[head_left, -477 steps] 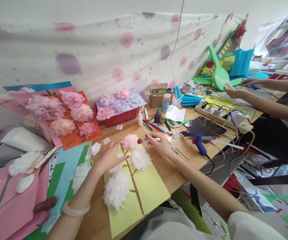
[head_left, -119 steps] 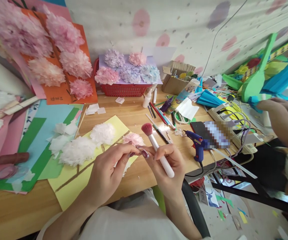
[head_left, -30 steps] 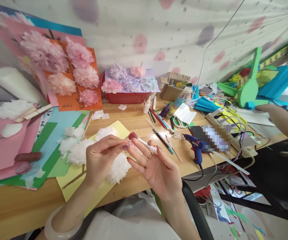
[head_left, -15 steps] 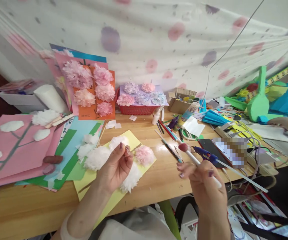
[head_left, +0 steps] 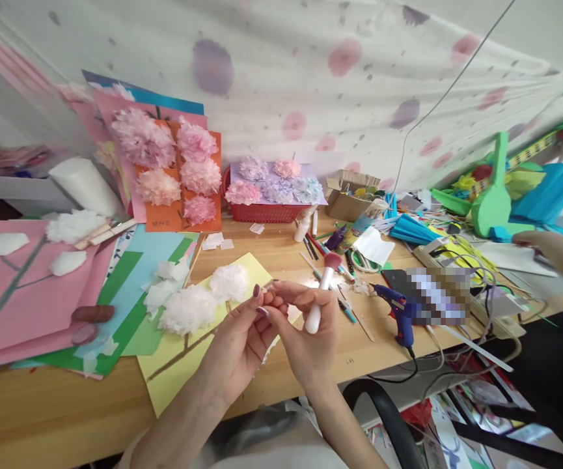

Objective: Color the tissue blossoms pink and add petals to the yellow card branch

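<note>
My left hand point(head_left: 239, 339) is closed, its fingertips pinched around something too small to make out. My right hand point(head_left: 313, 348) meets it fingertip to fingertip, with a makeup brush point(head_left: 313, 318) held in its grip. The brush has a white handle and tilts up, its reddish bristles pointing away from me. Below and beyond both hands lies a yellow sheet point(head_left: 161, 381) with a brown painted branch. White paper flowers point(head_left: 191, 309) sit on it to the left of my hands; its right part is hidden behind them.
A blue glue gun point(head_left: 401, 312) stands on the right near a phone and cables. Pink sheets point(head_left: 66, 296) with white petals lie at the left. Behind are a red basket point(head_left: 266, 213), a cardboard box point(head_left: 349, 202) and pens. Another person's arm point(head_left: 554, 251) reaches in at far right.
My right hand, with the brush, has moved left to join my left hand. The brush now stands more upright. The view has shifted slightly.
</note>
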